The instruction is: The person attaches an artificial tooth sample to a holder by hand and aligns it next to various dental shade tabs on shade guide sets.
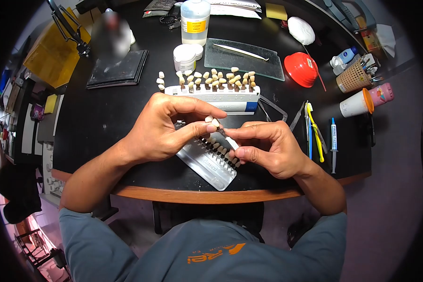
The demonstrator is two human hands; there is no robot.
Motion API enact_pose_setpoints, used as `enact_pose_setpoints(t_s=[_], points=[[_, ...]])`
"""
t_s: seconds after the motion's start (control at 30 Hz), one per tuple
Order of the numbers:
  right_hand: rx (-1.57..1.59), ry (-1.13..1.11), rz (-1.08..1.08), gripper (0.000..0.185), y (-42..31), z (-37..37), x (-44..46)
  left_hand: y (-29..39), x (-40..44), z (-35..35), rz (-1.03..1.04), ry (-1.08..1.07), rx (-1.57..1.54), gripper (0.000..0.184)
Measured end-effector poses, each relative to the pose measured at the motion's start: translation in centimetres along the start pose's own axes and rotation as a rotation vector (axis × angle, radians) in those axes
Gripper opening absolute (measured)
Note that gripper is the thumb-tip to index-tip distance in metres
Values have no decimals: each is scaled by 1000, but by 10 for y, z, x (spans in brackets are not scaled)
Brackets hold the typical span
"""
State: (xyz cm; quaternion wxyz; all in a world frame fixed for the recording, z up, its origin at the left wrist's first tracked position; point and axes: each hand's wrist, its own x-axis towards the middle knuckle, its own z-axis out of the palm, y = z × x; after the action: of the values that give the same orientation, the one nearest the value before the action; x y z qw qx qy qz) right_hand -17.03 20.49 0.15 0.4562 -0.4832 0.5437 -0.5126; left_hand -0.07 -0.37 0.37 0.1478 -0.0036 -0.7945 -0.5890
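Between my two hands is a small white shade tab [231,143] with tooth-shaped pieces [215,122] at its upper left end. My left hand [174,124] pinches the tooth-shaped pieces between thumb and finger. The tab's white handle is gripped by the thumb and fingers of my right hand [268,145]. Below them lies a silver shade guide tray [207,165] marked "classical", its row of tooth samples partly hidden by my hands. Just behind my hands stands a white shade guide holder [211,97] with several upright tooth tabs.
Behind are a glass slab [244,61] with a white instrument, white jars [184,58], a bottle [194,26] and a black box [117,69]. To the right are a red bowl [301,69], a yellow toothbrush [316,131], a syringe [333,143] and a cup [355,104].
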Motion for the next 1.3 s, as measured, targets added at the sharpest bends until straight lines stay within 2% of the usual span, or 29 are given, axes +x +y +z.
enact_pose_setpoints(t_s=[0.13,0.27,0.77,0.97,1.07,1.3], points=[[162,82,49,35,-4,5,0,5,3,-4,-72,-6,-82,26],[144,138,75,27,-5,1,1,-1,4,-3,-38,32,-144,25],[76,84,63,19,-3,0,-3,1,4,-1,-48,0,-70,20],[114,127,78,19,-1,1,-1,0,2,-1,10,3,-148,25],[115,116,90,19,0,0,0,4,1,-4,-30,-38,-119,28],[89,82,33,19,1,0,-1,3,2,-1,-14,-20,-84,23]])
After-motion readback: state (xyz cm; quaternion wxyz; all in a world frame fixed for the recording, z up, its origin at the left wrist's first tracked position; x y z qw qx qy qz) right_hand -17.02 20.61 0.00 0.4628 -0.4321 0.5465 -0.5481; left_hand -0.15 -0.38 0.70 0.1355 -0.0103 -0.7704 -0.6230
